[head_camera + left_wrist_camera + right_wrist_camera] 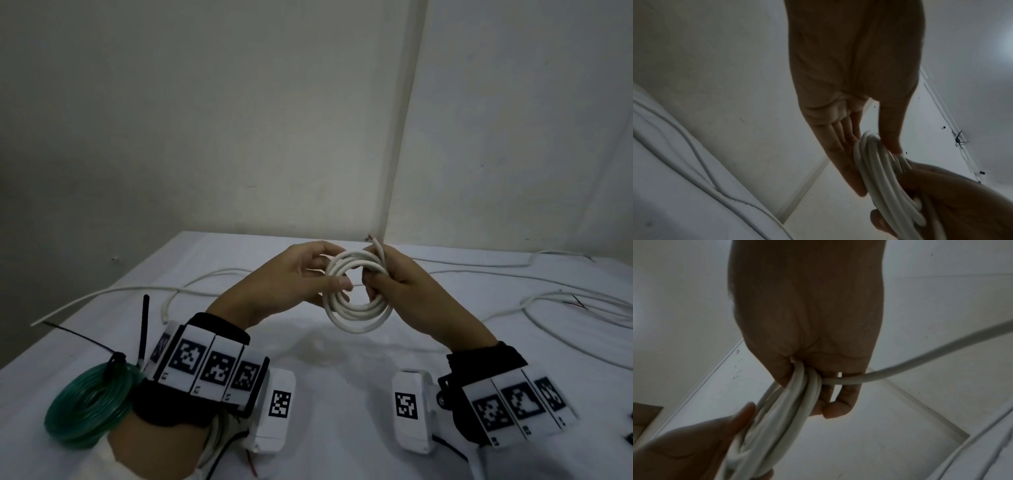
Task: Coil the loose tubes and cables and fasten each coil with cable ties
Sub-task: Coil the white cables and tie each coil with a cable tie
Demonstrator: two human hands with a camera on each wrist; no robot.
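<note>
A tied green tube coil (89, 404) lies at the worktop's (329, 383) left edge. Above the middle, the left hand (291, 277) pinches the white cable coil (358, 294) (several loops), and the right hand (394, 274) grips its other side.

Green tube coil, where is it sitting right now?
In the head view the green tube coil lies on the white table at the near left, beside the left forearm, with a black cable tie fastened on its far edge.
</note>
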